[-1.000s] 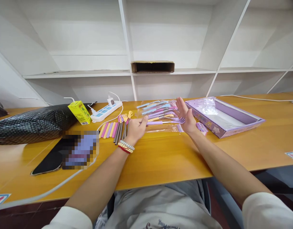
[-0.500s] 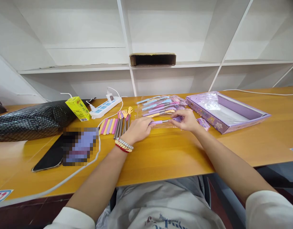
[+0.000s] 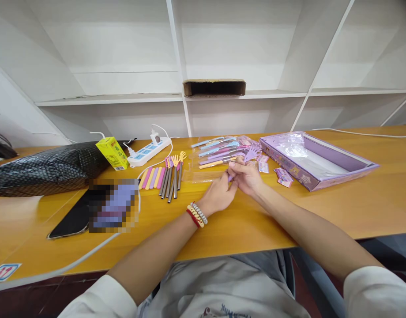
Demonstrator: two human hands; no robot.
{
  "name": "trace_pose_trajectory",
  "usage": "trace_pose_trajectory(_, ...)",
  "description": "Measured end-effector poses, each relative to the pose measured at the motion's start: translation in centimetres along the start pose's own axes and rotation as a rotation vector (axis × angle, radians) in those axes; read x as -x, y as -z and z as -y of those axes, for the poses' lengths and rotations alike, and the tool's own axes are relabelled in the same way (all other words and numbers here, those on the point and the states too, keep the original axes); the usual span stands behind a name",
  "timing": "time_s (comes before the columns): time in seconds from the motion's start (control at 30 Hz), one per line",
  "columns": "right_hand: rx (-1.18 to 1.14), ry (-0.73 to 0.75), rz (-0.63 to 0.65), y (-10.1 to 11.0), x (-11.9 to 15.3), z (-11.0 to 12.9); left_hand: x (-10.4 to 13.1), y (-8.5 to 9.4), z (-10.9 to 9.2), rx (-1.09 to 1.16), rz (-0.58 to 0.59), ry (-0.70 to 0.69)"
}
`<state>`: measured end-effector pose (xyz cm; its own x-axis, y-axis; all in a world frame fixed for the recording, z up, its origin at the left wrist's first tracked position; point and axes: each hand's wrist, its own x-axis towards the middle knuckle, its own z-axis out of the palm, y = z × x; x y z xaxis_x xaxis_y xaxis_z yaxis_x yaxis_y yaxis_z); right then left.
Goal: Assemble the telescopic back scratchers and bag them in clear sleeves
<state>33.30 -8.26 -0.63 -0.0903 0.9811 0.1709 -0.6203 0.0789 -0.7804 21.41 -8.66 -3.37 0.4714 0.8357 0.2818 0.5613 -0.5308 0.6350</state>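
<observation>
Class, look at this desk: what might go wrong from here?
The purple plastic claw-headed stick, gripped by right hand and left hand, might slip. Dark grey claw-headed metallic tubes lie near the left hand, which could scatter them. The yellow box-shaped drink carton sits beside the white plastic power strip; knocked, it might leak there.

Over the wooden tabletop (image 3: pixel 242 227), the left hand (image 3: pixel 220 194) and right hand (image 3: pixel 248 177) met around a purple stick (image 3: pixel 252 152), its clawed end showing beyond them. To their left lay a row of coloured handles (image 3: pixel 152 178) and several grey rods (image 3: pixel 170 183) with small claws, a power strip (image 3: pixel 149 153) and yellow drink carton (image 3: pixel 112 153) farther back. An open purple box (image 3: pixel 291 168) sat rightward, near printed cards (image 3: pixel 283 176).
</observation>
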Motion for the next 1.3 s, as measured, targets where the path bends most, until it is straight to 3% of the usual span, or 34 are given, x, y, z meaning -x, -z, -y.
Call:
trace_pose_trajectory(0.17, 0.026, 0.077, -0.145, -1.7, 0.7, 1.2, -0.2, 0.1, -1.0, 0.142, 0.061, -0.073)
trace_pose_trajectory(0.37, 0.086, 0.158, -0.132, -3.5, 2.1, 2.4, -0.4, 0.4, -1.5, 0.433, 0.173, -0.089)
trace_pose_trajectory(0.67, 0.147, 0.167, -0.052, -4.0, 3.5, 4.0, 0.7, 2.4, -1.6, 1.029, 0.732, 0.168)
trace_pose_trajectory(0.77, 0.140, 0.159, -0.038, -4.3, 4.1, 4.5, 0.8, 2.9, -1.7, 1.158, 0.941, 0.226)
trace_pose_trajectory(0.83, 0.129, 0.158, -0.039, -4.4, 4.2, 4.6, 0.8, 3.1, -1.8, 1.196, 1.013, 0.247)
trace_pose_trajectory(0.97, 0.125, 0.174, -0.060, -3.6, 3.8, 5.7, 0.9, 3.3, -1.7, 1.143, 0.957, 0.238)
trace_pose_trajectory(1.07, 0.101, 0.307, -0.093, -1.5, 2.7, 8.1, 0.9, 3.7, -1.1, 0.906, 0.804, 0.193)
trace_pose_trajectory(1.17, 0.072, 0.347, -0.149, 1.1, 1.5, 10.4, 0.6, 4.2, -0.6, 0.662, 0.676, 0.133)
trace_pose_trajectory(1.3, 0.088, 0.341, -0.184, 3.2, 0.0, 11.0, 0.0, 4.0, -0.9, 0.420, 0.498, 0.020)
